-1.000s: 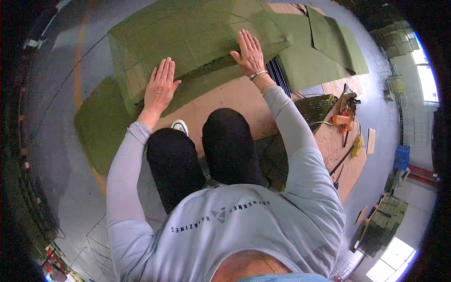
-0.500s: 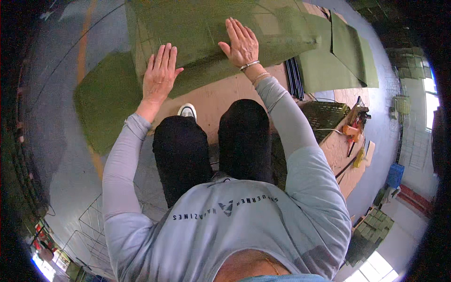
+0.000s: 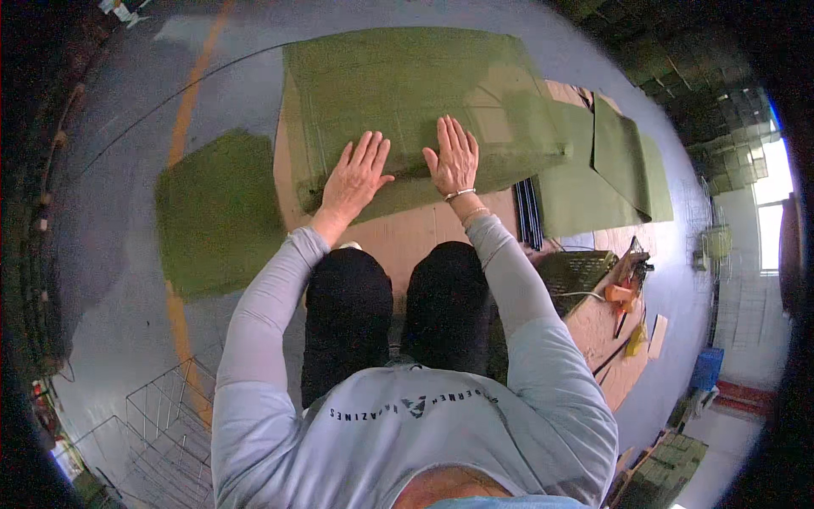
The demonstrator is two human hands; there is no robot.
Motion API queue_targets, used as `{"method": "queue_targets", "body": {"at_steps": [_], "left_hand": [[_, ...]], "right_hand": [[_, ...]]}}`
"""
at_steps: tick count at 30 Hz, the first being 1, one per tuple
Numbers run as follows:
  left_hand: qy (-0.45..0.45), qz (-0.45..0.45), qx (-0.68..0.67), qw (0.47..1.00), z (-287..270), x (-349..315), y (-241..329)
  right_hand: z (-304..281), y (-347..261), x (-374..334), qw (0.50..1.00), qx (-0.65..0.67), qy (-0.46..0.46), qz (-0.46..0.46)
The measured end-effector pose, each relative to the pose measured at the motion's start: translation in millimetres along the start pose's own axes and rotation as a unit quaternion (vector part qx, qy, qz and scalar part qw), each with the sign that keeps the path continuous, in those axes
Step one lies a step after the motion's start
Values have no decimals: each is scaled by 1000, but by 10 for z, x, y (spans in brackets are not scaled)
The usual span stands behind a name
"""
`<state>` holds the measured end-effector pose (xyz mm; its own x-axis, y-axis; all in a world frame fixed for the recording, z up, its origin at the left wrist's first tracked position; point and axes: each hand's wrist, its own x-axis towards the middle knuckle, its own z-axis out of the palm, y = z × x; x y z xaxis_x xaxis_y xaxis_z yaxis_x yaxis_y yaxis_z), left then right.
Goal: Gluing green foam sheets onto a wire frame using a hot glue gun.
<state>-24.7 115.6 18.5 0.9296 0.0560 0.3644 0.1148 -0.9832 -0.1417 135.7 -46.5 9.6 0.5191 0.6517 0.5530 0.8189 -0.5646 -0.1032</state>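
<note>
The left hand (image 3: 353, 180) and right hand (image 3: 455, 165) lay palm-down on the green mesh sheet (image 3: 398, 85), fingers (image 3: 443, 136) straight and opened flat, thumbs angled inward.

I now see the left hand (image 3: 352, 180) closer to the right hand (image 3: 455, 163) than a second ago, and the far edge of the translucent green sheet (image 3: 381, 85) has come into my view.

3+ grn shts (image 3: 398, 76), 2 grips (image 3: 455, 163)
</note>
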Motion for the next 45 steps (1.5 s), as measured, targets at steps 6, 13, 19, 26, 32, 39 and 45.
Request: {"method": "queue_targets", "body": {"at_steps": [6,13,19,26,32,39,45], "left_hand": [[62,-13,-38,997,-17,-182,-71],[71,-96,-39,992,-50,-524,-236],[81,-136,-72,985,-34,-549,-112],[114,-70,-72,988,-193,-678,90],[78,-122,-42,989,61,-558,-222],[93,-130,-52,986,-25,-582,-194],[116,-184,-82,973,-72,-575,-174]], "right_hand": [[9,12,-38,1000,-4,-11,0],[29,45,-3,998,-30,-53,-7],[15,100,16,993,-69,-96,-19],[39,201,2,992,-51,-110,-28],[81,263,-30,993,-50,-107,-14],[66,206,-36,994,-49,-93,-16],[71,84,-75,995,-57,-83,22]]}}
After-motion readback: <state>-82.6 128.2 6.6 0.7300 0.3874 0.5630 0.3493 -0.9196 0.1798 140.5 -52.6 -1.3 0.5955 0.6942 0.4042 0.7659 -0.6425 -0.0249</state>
